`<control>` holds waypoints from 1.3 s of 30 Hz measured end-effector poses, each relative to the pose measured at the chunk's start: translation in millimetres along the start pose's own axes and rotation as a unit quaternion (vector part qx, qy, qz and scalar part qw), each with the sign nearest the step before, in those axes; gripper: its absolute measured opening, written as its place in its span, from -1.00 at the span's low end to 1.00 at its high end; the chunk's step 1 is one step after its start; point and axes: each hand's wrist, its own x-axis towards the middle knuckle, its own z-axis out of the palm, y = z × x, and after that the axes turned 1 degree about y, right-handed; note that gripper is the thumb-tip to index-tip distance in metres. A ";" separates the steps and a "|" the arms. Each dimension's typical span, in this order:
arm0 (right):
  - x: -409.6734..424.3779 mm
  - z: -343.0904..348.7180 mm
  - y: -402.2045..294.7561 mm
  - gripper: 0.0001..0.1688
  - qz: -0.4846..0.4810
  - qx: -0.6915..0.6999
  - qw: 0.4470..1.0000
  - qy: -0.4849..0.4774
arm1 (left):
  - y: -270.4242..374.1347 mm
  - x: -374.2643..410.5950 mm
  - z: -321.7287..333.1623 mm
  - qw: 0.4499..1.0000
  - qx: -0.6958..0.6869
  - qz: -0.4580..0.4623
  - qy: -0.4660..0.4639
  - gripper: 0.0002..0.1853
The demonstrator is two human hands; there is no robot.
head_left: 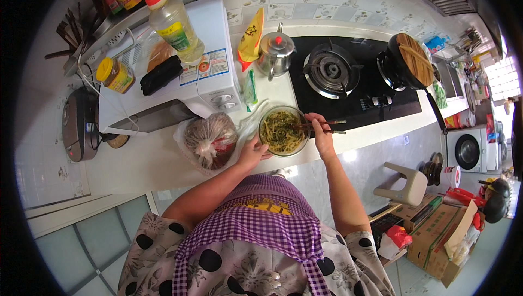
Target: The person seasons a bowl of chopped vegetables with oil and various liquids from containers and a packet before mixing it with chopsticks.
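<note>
A clear glass bowl stands on the white counter near its front edge. Inside it lies a heap of yellowish-green shredded food with dark green bits. My left hand rests against the bowl's lower left side. In my right hand is a pair of dark chopsticks; their tips reach into the food and their rear ends point right. To the left of the bowl sits a tied plastic bag with reddish-brown contents, which I cannot make out.
Behind the bowl stand a steel kettle and a yellow packet. A black gas hob lies to the right, bearing a pan with a wooden lid. At left, a white microwave carries an oil bottle and a jar.
</note>
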 end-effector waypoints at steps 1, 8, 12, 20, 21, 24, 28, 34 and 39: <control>-0.3 -1.5 0.6 -0.64 -0.006 -0.014 1.000 -0.014 | -0.5 -0.2 0.3 1.000 0.003 0.001 0.002 -0.44; -2.7 6.5 2.4 -0.70 -0.051 0.008 0.999 0.006 | -0.6 0.2 -1.2 1.000 -0.002 -0.001 -0.008 -0.43; -0.9 5.5 0.6 -0.70 -0.042 -0.008 0.999 0.004 | 0.8 -1.5 0.1 1.000 -0.009 0.005 -0.009 -0.43; 3.0 1.9 -0.4 -0.71 0.001 0.018 0.999 -0.037 | -7.1 4.7 -3.0 1.000 0.005 0.008 -0.001 -0.43; 0.7 5.9 -1.4 -0.72 -0.018 0.014 0.999 -0.028 | -7.5 4.9 -3.1 1.000 0.002 0.008 -0.001 -0.43; -3.2 8.2 -1.8 -0.73 -0.042 -0.005 0.999 -0.009 | -6.4 4.7 -2.9 1.000 0.002 -0.003 0.005 -0.42; -5.9 10.1 -6.1 -0.76 -0.058 -0.028 0.998 0.011 | -12.0 10.6 -8.1 1.000 0.005 0.006 -0.017 -0.30; -27.8 16.6 -36.6 -0.89 -0.077 -0.067 0.994 0.043 | -4.1 4.3 -2.8 1.000 -0.008 -0.008 -0.011 -0.41; -42.4 26.4 -62.5 -0.91 -0.114 -0.199 0.973 0.026 | -9.6 6.2 -6.4 1.000 -0.005 0.009 -0.025 -0.42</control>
